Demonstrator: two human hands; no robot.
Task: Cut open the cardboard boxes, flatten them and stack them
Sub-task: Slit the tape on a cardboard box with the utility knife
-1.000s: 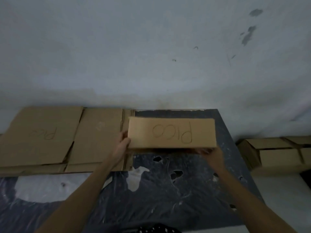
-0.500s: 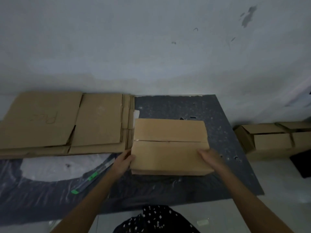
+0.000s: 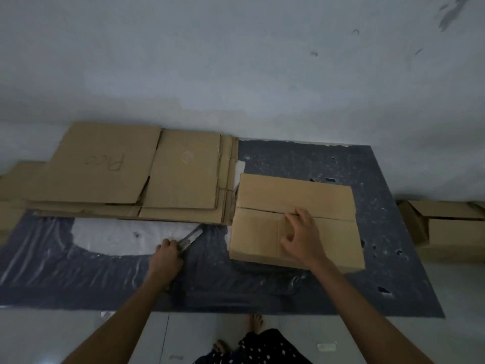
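Cardboard box [image 3: 288,193] sitting closed on the mat [image 3: 367,179], seam facing up.
On the box top, the right hand [image 3: 301,235] is resting with fingers loosely spread, tips reaching the centre seam, gripping nothing. Left of the box, the left hand [image 3: 165,258] is curling around the knife [image 3: 190,239], its metal end pointing away. Flattened sheets [image 3: 183,174] are lying stacked just beside the box.

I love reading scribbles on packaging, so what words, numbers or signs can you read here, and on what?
"Pico": handwritten, upside down and faint, on the top flattened sheet at the left.
Pale mark on the neighbouring flattened sheet: too faint to read.
Closed box: no writing shows on its top.
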